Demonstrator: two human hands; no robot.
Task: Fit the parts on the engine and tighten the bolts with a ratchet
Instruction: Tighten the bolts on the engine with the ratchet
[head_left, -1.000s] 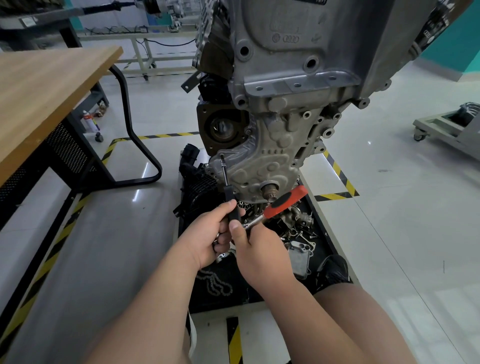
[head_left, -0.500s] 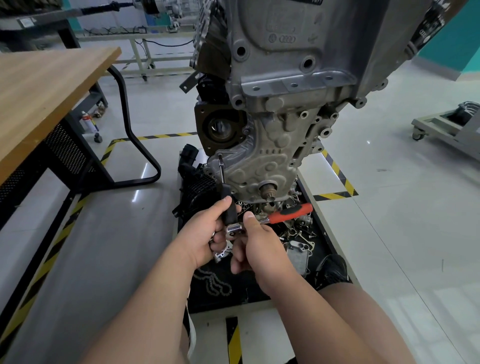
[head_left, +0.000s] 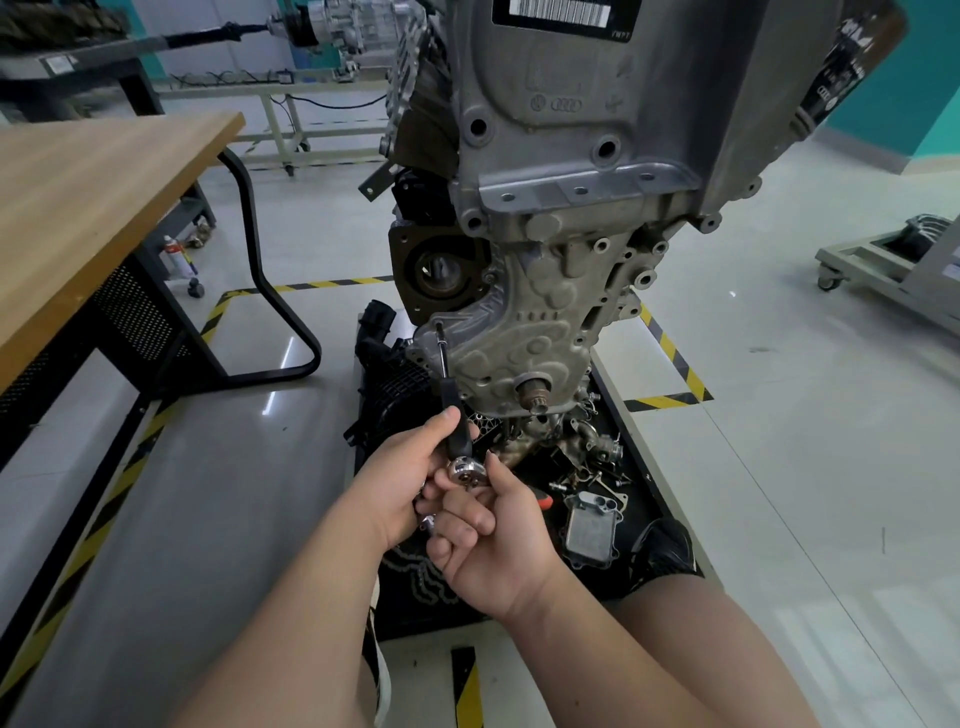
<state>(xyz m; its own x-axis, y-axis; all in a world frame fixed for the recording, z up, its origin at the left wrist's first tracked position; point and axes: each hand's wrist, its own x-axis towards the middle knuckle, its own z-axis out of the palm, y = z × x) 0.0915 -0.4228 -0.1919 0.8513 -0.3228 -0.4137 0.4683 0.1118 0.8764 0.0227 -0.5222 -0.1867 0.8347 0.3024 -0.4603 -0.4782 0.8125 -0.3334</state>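
Head cam, looking down at the engine (head_left: 545, 260) on its stand. I read the left hand (head_left: 400, 478) as wrapped round the black grip of the extension bar (head_left: 451, 395), thumb on top. The bar's long axis runs near upright in frame, leaning slightly left. Its tip is up against the left edge of the lower cover (head_left: 509, 343), its base down at the ratchet (head_left: 465, 470).

The ratchet's chrome head sits just below the left thumb, between both hands. Its handle runs down and right. The right hand (head_left: 488, 540) curls round it and hides most of it. Only the orange end shows past the knuckles. Right thumb points up beside the head.

Crank stub (head_left: 535, 391) is just right of the bar. Black tray (head_left: 657, 499) underneath holds loose parts (head_left: 592, 452). Wooden table (head_left: 78, 208) is well off left.
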